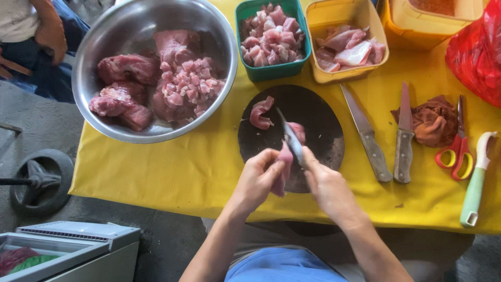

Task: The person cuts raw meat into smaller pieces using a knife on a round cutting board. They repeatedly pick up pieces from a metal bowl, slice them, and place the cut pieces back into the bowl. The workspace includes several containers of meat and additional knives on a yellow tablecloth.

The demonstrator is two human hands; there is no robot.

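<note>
Yellow cloth covers the surface (156,167). Above the round dark chopping board (323,130), the left hand (255,180) pinches a pink strip of raw meat (283,172); the right hand (326,185) grips a steel-bladed knife (289,138), seemingly cutting near the left fingers (271,169). Slippery meat could let the blade slide into them.

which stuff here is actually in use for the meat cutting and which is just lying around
In use:
left hand holding a pink strip of raw meat
right hand with a steel-bladed knife
round dark cutting board

Lying about:
two wooden-handled knives
red-and-yellow scissors
green-handled peeler
brown rag
</note>
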